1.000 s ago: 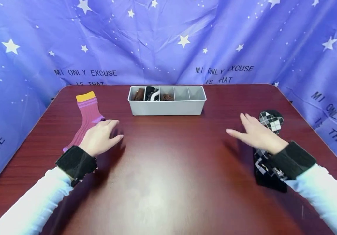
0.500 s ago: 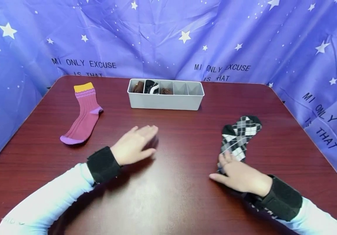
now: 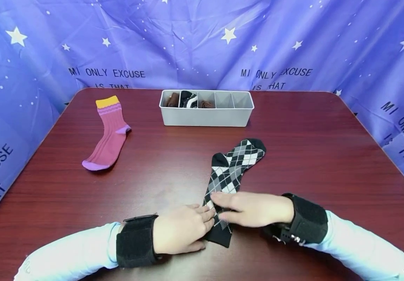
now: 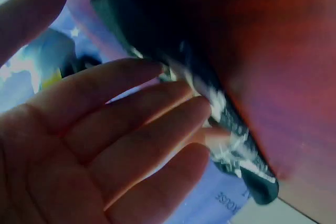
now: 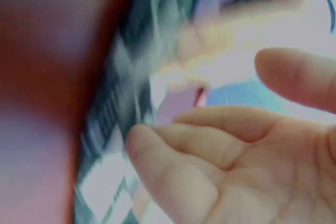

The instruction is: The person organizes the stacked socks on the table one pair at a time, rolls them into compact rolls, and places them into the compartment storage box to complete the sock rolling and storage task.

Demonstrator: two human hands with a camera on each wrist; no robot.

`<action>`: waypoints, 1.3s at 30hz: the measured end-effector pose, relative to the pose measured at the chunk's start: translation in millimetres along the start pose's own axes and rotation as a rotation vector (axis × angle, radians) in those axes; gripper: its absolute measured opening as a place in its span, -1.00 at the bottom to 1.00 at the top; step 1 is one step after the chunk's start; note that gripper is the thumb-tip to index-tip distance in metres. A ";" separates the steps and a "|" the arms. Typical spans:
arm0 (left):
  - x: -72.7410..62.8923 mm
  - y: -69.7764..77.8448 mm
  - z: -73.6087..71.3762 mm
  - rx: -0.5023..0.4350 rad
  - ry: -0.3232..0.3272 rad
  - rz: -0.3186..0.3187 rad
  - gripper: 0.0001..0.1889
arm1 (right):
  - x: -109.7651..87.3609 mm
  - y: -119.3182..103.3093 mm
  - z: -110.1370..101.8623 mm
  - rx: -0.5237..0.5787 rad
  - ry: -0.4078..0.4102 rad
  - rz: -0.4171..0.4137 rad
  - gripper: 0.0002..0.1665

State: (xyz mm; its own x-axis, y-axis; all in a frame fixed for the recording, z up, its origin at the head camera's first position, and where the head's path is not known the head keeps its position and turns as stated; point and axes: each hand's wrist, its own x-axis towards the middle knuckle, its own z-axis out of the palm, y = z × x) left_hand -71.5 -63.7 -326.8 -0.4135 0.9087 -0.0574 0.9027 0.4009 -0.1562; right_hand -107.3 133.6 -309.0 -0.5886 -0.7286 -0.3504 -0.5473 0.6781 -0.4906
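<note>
A black, grey and white argyle sock (image 3: 226,177) lies flat near the front middle of the table, black cuff toward me and toe pointing away to the right. My left hand (image 3: 184,228) touches its left edge by the cuff, fingers extended. From the right, my right hand (image 3: 252,208) reaches over the sock's leg, fingertips on the knit and thumb apart. In the left wrist view, fairly straight fingers (image 4: 152,140) meet the sock's edge. The right wrist view is blurred; there the relaxed fingers (image 5: 173,174) reach the patterned fabric (image 5: 102,187).
A pink sock (image 3: 108,130) with yellow cuff and purple heel and toe lies at the left. At the back stands a grey divided box (image 3: 205,117); rolled brown and black-and-white socks occupy its left compartments. A blue star-print curtain (image 3: 195,43) hangs behind the table.
The argyle sock has slid from the table's right side to the front middle along with my right hand. My left hand has moved from beside the pink sock to the argyle sock's cuff.
</note>
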 end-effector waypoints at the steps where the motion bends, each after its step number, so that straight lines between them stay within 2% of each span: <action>1: 0.3 2.7 0.7 0.023 0.002 -0.006 -0.46 | 1.4 4.3 -5.1 -0.037 0.055 0.008 -0.40; 2: 0.8 5.2 1.7 0.049 0.013 -0.012 -0.47 | 2.9 9.5 -10.7 -0.079 0.124 0.030 -0.40; 4: 2.4 10.0 4.1 0.099 0.054 -0.024 -0.51 | 5.4 21.6 -22.1 -0.150 0.243 0.129 -0.39; 6: 4.3 14.8 6.7 0.162 0.118 -0.030 -0.62 | 9.0 35.5 -31.4 -0.187 0.299 0.243 -0.39; 8: 6.7 19.1 8.3 0.223 0.175 -0.028 -0.75 | 14.4 48.7 -37.0 -0.209 0.269 0.316 -0.36; 10: 9.4 22.4 8.6 0.270 0.211 -0.024 -0.86 | 21.4 59.9 -39.7 -0.206 0.206 0.340 -0.33; 13: 14.4 25.6 8.3 0.299 0.244 -0.021 -0.91 | 35.6 70.8 -43.4 -0.184 0.144 0.297 -0.29; 19: 24.3 27.4 9.0 0.325 0.269 -0.031 -0.88 | 65.0 82.8 -60.1 -0.168 0.109 0.228 -0.30; 27: 30.8 24.3 13.6 0.355 0.267 -0.029 -0.82 | 78.5 91.8 -68.0 -0.143 0.094 0.214 -0.31; 29: 30.1 23.2 15.1 0.319 0.266 -0.034 -0.84 | 77.4 92.7 -65.7 -0.161 0.132 0.181 -0.31; 33: 27.1 19.0 17.2 0.155 0.262 -0.049 -0.89 | 65.0 84.7 -56.8 -0.199 0.270 0.066 -0.34; 36: 23.8 12.9 17.0 0.044 0.270 -0.048 -0.81 | 47.2 67.8 -46.7 -0.216 0.361 -0.042 -0.43; 39: 21.4 4.0 15.7 -0.004 0.284 -0.041 -0.85 | 28.5 46.6 -36.1 -0.231 0.385 -0.152 -0.58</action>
State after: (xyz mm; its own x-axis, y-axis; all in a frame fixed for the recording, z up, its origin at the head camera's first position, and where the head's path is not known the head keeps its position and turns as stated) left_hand -78.6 -44.4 -344.1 -0.4005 0.8877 0.2273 0.8866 0.4380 -0.1485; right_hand -171.1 147.9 -313.1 -0.6452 -0.7621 0.0544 -0.7369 0.6020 -0.3075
